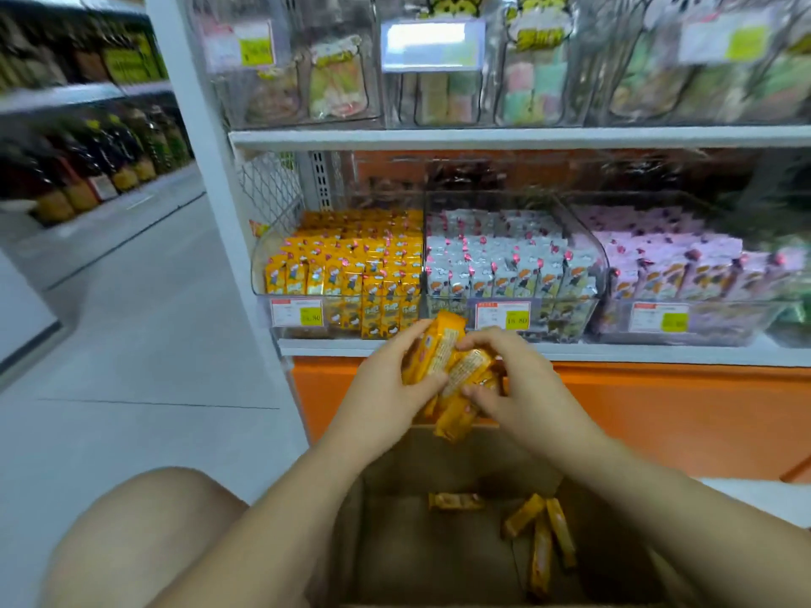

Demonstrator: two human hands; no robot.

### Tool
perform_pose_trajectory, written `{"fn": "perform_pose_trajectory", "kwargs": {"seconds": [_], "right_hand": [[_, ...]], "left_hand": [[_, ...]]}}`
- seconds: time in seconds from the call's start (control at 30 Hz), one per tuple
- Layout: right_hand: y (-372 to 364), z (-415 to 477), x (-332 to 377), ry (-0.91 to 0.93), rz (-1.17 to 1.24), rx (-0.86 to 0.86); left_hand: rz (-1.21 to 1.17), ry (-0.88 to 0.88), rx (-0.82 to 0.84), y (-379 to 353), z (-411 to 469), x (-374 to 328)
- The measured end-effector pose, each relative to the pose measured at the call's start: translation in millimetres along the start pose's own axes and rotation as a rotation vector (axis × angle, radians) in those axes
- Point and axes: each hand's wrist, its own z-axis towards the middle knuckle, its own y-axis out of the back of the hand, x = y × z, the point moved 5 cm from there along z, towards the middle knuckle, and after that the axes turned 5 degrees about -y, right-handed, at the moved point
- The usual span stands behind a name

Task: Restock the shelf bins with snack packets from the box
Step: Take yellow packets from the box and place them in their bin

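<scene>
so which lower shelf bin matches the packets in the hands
The leftmost bin: yellow like the held packets; the middle bin holds silver ones, the right bin pink.

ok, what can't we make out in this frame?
All head view:
- How many yellow packets are held: fingers of the left hand and right hand cover the bunch.
- Price tag print: too small, blurred.
- Upper bins' contents: motion blur.
- Packets left in the box: forearms and the bottom edge hide part of it.
- Green packets at far right: cut off by the edge.
</scene>
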Motion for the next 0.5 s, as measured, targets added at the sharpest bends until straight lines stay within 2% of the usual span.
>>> {"fn": "perform_pose_trajectory", "kwargs": {"seconds": [0.2, 0.5], "right_hand": [[15.0, 42.2, 53.7, 0.228, -0.023, -0.182], [-17.9, 133.5, 61.8, 0.388, -0.147, -0.307]], "left_hand": [[0.074, -0.234, -0.211, 57.4, 27.9, -30.8], [0.173, -0.304, -0.375, 99.7, 99.9, 12.9]]}}
